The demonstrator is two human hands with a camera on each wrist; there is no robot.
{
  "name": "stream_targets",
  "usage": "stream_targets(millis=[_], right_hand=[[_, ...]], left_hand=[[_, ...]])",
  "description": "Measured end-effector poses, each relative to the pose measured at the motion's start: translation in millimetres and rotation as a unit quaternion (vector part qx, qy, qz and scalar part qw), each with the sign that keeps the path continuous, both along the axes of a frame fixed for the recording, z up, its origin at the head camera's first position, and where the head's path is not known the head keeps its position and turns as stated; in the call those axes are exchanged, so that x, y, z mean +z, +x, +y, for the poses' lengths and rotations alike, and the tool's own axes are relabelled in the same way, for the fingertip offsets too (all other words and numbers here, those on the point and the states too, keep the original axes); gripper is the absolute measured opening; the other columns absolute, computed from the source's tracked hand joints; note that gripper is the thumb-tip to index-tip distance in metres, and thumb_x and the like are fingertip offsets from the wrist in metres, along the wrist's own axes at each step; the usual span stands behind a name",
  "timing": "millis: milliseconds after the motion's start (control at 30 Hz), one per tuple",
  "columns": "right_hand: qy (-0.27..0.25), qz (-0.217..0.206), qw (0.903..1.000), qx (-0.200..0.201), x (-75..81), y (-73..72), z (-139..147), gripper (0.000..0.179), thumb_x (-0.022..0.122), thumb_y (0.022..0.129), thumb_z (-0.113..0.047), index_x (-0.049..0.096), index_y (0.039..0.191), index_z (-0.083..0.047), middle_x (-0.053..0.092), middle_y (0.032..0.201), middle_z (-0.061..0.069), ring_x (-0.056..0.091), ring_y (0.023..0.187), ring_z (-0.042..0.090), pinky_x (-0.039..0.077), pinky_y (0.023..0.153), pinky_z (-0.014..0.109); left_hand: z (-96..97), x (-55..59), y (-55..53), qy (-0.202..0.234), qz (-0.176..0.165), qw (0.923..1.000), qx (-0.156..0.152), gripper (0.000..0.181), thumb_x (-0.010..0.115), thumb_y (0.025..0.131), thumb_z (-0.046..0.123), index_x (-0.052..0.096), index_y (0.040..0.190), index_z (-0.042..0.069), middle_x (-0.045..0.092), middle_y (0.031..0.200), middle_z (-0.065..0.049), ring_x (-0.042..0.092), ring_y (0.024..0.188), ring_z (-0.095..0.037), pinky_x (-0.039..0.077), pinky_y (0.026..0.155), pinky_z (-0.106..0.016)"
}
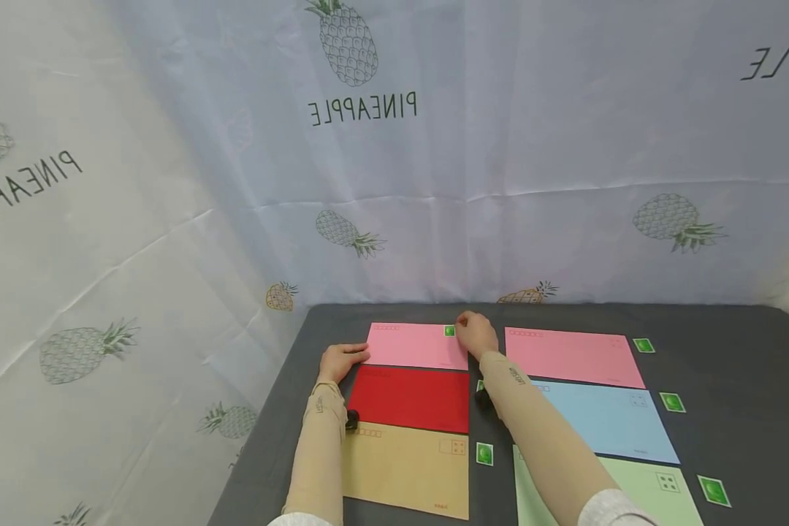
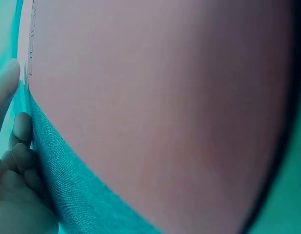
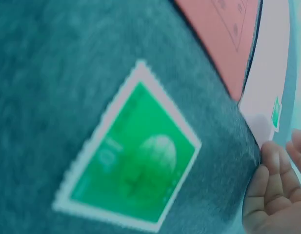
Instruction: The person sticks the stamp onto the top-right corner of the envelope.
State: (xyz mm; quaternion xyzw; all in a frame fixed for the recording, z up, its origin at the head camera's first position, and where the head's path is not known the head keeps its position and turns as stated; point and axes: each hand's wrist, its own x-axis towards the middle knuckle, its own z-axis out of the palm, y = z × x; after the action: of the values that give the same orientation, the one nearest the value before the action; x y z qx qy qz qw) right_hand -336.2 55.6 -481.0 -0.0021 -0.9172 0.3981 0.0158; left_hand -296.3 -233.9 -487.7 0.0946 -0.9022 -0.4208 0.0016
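Observation:
A pink envelope (image 1: 410,347) lies flat at the far end of the left column, with a green stamp (image 1: 449,331) in its upper right corner. At its left edge rests my left hand (image 1: 342,359), fingertips right at the paper. My right hand (image 1: 477,333) is by the opposite edge, just right of the stamp. In the right wrist view, its loosely bent fingers (image 3: 271,165) meet the envelope's corner, and the thumb stands apart from them. Below the pink envelope lie a red envelope (image 1: 410,398) and a tan envelope (image 1: 404,467).
A right column holds pink (image 1: 572,356), blue (image 1: 608,420) and green (image 1: 651,486) envelopes, with loose stamps (image 1: 673,402) along their right side. Other loose stamps (image 1: 484,454) lie between the columns, one partly behind my right arm. A pineapple-print curtain (image 1: 434,161) hangs behind the dark table (image 1: 263,467).

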Motion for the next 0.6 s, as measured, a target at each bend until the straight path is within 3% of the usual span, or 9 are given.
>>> stream_targets(millis=[133,333,600], right_hand=[[-0.003,-0.010,0.9998,0.015,2.7,-1.2,5.8,0.030,0.048,0.094,-0.019,0.062,0.116,-0.005,0.063,0.114,0.015,0.060,0.101,0.030,0.047,0.086,0.046],[-0.002,0.007,0.9989,0.045,13.0,-4.8,14.0,0.032,0.047,0.094,-0.019,0.060,0.118,-0.004,0.063,0.114,0.015,0.059,0.103,0.030,0.047,0.087,0.046],[-0.008,0.011,0.9973,0.072,26.9,-0.1,27.3,0.033,0.048,0.094,-0.021,0.058,0.121,-0.003,0.062,0.116,0.017,0.058,0.106,0.032,0.047,0.087,0.046]], left_hand=[[-0.6,1.4,0.5,0.016,0.003,0.9998,-0.006,0.035,0.069,0.083,0.025,0.067,0.115,0.013,0.060,0.125,-0.017,0.051,0.122,-0.036,0.039,0.102,-0.048],[-4.8,1.8,-1.1,0.030,-0.012,0.9993,-0.020,0.039,0.066,0.085,0.026,0.064,0.121,0.013,0.055,0.131,-0.018,0.046,0.127,-0.037,0.037,0.104,-0.049],[-1.0,6.7,-7.2,0.007,-0.002,0.9995,-0.031,0.044,0.064,0.086,0.029,0.060,0.126,0.011,0.056,0.131,-0.017,0.049,0.125,-0.034,0.039,0.103,-0.049]])
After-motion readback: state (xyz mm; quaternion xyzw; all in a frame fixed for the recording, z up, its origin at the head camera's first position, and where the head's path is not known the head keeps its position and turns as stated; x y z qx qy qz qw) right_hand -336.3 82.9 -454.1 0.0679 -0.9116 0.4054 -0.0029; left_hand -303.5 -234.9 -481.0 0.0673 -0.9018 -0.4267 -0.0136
